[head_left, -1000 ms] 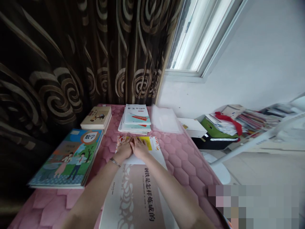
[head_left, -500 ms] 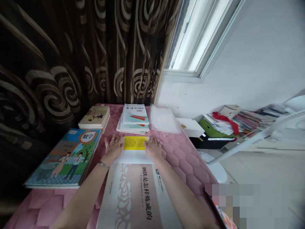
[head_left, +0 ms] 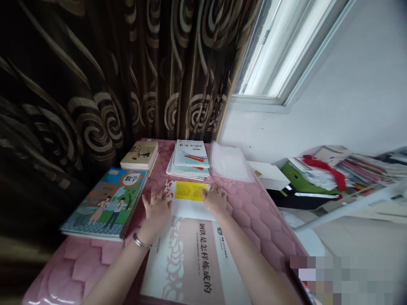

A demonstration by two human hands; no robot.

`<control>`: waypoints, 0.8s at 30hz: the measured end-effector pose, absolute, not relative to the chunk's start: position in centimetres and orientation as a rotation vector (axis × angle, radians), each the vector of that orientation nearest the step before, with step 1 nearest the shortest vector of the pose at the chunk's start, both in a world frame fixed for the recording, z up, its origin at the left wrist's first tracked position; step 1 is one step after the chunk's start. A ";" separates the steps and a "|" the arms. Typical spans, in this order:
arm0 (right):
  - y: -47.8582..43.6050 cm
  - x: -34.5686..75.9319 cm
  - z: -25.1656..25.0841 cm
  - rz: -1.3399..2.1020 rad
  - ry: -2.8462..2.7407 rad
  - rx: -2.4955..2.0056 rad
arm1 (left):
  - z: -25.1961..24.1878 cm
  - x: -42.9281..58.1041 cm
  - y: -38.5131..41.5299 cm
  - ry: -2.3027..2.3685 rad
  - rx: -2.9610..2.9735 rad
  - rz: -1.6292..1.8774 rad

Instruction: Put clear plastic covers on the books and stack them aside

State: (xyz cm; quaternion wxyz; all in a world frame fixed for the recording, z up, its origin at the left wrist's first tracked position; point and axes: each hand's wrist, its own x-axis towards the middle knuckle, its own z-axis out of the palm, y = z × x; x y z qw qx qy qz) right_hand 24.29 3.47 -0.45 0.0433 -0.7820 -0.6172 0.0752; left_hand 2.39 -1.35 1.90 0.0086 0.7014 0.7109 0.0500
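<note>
A large brown and white book (head_left: pixel 190 258) lies flat on the pink quilted table cover (head_left: pixel 248 212) in front of me. Its far end shows a yellow panel (head_left: pixel 190 190) on a white flap. My left hand (head_left: pixel 157 207) lies flat with fingers spread at the left edge of that flap. At the flap's right edge my right hand (head_left: pixel 215 199) also lies flat, fingers stretched out. A thin bracelet (head_left: pixel 141 242) circles my left wrist. Neither hand holds anything.
A stack of colourful textbooks (head_left: pixel 108 203) lies to the left, a small tan book stack (head_left: pixel 140 154) behind it, a pile of thin booklets (head_left: pixel 190 159) at the back centre, and clear plastic sheets (head_left: pixel 230 163) beside them. A dark patterned curtain (head_left: pixel 111 76) hangs behind. Cluttered boxes and papers (head_left: pixel 318 173) sit right.
My hands were together on the middle of the flap, then slid apart to its left and right edges, uncovering the yellow panel. The view has shifted a little.
</note>
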 end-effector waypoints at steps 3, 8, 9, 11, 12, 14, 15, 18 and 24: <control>3.4 24.2 -0.1 0.226 -1.897 -2.414 | 1.2 1.9 -3.3 2.221 2.120 0.177; 3.0 21.7 2.2 -0.002 -1.965 -2.338 | 0.8 1.5 -3.3 2.199 2.045 0.236; 3.0 20.5 2.7 -0.028 -2.019 -2.249 | 0.8 1.6 -3.3 2.198 2.041 0.245; 3.1 17.8 3.3 0.055 -2.122 -2.083 | 0.9 1.7 -3.3 2.193 2.041 0.260; 3.3 16.4 3.3 0.166 -2.154 -2.040 | 0.9 1.7 -3.3 2.193 2.042 0.269; 3.8 13.9 3.0 0.361 -2.183 -2.010 | 0.9 1.8 -3.4 2.199 2.044 0.281; 4.3 12.9 2.7 0.417 -2.180 -2.017 | 0.9 1.8 -3.4 2.204 2.045 0.282; 6.0 11.2 1.9 0.463 -2.155 -2.070 | 1.0 1.8 -3.5 2.215 2.051 0.278; 9.7 10.6 1.8 0.498 -2.051 -2.184 | 1.2 1.9 -3.6 2.210 2.042 0.287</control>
